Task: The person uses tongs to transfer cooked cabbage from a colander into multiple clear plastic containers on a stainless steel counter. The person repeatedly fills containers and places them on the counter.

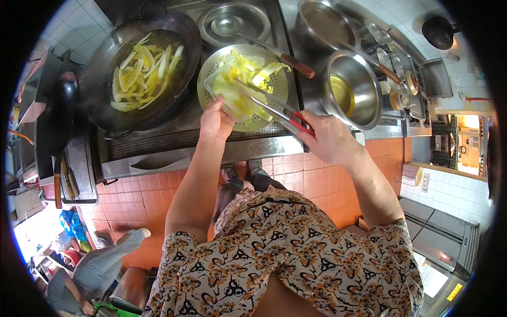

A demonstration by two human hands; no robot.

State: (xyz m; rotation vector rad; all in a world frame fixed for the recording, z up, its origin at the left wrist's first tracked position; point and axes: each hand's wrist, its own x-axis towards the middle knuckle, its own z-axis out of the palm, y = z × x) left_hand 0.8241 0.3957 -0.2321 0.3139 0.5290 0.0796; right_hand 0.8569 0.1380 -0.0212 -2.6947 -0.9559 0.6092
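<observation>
My left hand holds a clear plastic container by its near edge, over a round perforated metal strainer. In my right hand is a pair of metal tongs with red grips. Their tips reach into the pale cabbage leaves at the container; whether they pinch a leaf, I cannot tell. More cut cabbage lies on the strainer. To the left, a large dark wok holds cabbage strips in liquid.
A ladle rests in a steel bowl behind the strainer. At right stand a steel pot with yellowish liquid and another pot. A second wok is at far left. Another person is at lower left.
</observation>
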